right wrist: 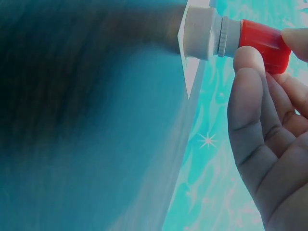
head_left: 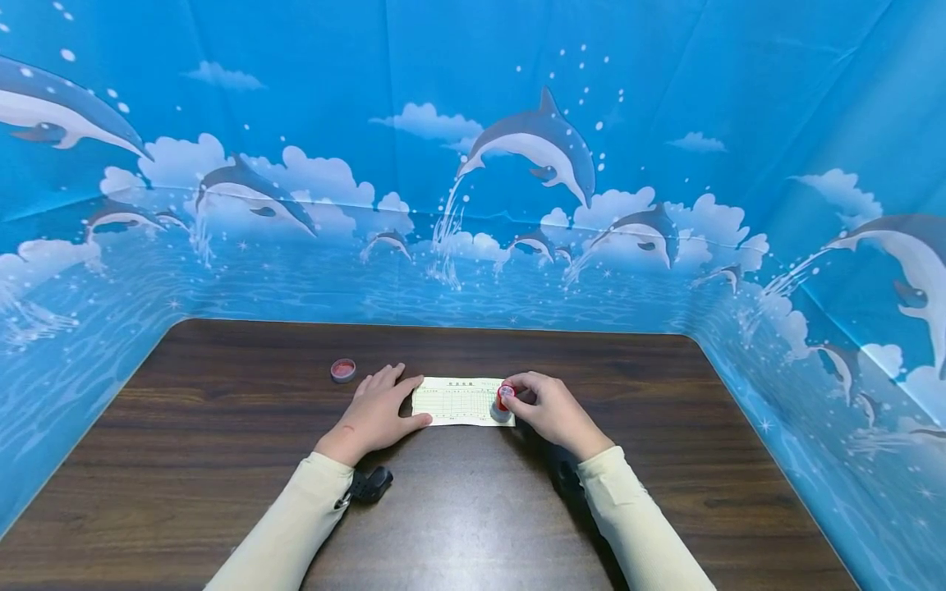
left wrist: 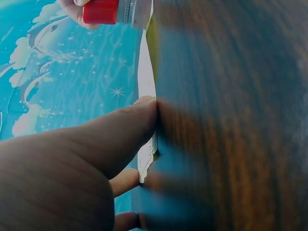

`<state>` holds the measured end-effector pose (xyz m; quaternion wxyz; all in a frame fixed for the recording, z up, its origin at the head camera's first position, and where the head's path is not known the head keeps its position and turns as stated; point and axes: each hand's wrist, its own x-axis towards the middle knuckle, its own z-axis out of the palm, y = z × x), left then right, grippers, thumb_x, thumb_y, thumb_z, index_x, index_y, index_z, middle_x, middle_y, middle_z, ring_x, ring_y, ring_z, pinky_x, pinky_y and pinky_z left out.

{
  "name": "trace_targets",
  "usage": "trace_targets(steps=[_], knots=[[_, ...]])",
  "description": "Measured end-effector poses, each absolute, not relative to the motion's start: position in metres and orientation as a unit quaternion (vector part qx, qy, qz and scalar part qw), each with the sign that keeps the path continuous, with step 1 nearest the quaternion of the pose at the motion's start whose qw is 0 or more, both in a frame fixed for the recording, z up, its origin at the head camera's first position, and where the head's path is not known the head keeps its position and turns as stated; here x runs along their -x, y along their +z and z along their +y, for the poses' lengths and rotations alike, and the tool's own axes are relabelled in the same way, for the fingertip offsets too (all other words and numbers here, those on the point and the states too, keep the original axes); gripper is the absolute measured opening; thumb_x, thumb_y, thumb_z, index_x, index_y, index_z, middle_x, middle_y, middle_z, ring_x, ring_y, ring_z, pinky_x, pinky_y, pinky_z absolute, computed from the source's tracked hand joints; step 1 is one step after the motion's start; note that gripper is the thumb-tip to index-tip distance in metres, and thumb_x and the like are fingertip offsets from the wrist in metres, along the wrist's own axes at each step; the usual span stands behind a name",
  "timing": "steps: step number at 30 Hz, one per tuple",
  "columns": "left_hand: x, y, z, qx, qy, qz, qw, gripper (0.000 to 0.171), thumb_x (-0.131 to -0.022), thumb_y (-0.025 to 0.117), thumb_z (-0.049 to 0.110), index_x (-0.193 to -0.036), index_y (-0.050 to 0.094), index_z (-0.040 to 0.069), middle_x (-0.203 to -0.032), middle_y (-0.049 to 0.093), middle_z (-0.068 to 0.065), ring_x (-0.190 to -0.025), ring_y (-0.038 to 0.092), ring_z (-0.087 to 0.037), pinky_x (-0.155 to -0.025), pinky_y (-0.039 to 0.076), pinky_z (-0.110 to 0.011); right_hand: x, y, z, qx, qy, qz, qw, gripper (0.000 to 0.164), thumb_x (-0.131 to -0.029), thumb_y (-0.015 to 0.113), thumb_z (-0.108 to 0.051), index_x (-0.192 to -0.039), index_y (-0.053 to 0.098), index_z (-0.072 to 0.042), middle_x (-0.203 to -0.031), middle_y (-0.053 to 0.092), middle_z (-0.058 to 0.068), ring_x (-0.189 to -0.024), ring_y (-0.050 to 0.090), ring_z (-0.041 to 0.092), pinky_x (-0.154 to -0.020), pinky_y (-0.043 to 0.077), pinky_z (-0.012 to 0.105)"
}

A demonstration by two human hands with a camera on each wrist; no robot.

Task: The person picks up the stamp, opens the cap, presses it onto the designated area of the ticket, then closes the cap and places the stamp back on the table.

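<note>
A pale yellow printed form [head_left: 452, 402] with a ruled grid lies on the dark wooden table. My right hand [head_left: 556, 414] pinches the red handle of a stamp [head_left: 506, 393] by its upper end. In the right wrist view the stamp [right wrist: 264, 44] has a clear grey base, which stands against the right part of the form [right wrist: 190, 77]. With fingers spread, my left hand [head_left: 369, 420] rests at the form's left end. Its thumb [left wrist: 130, 118] presses the near edge of the form [left wrist: 147, 77], which bows slightly off the table in the left wrist view.
A small round ink pad [head_left: 343, 370] with red inside sits beyond my left hand. Dolphin-printed blue cloth [head_left: 458, 205] rises along the back and sides of the table [head_left: 222, 427]. A black strap device [head_left: 372, 485] is on my left wrist.
</note>
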<state>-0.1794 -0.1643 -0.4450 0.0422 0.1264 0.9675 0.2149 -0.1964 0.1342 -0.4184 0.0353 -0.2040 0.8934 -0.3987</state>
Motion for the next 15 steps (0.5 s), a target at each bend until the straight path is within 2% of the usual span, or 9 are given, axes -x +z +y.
trace_targets(steps=[10, 15], knots=[[0.1780, -0.4458, -0.1659, -0.130, 0.210, 0.968, 0.040, 0.073, -0.096, 0.072, 0.046, -0.155, 0.049, 0.010, -0.164, 0.030, -0.028, -0.153, 0.023, -0.048, -0.123, 0.017, -0.066, 0.1943, -0.4193, 0.1350, 0.249, -0.346, 0.904, 0.001, 0.011, -0.101, 0.068, -0.021, -0.110, 0.074, -0.016, -0.096, 0.068, -0.010, -0.078, 0.064, 0.004, -0.073, 0.056, 0.027], [0.1768, -0.4451, -0.1671, -0.133, 0.207, 0.968, 0.042, 0.073, -0.097, 0.071, 0.046, -0.155, 0.048, 0.010, -0.164, 0.030, -0.027, -0.153, 0.024, -0.048, -0.123, 0.017, -0.065, 0.1931, -0.4192, 0.1359, 0.249, -0.333, 0.909, -0.004, 0.019, -0.101, 0.068, -0.022, -0.117, 0.074, -0.013, -0.098, 0.069, -0.009, -0.081, 0.064, 0.003, -0.076, 0.057, 0.030]])
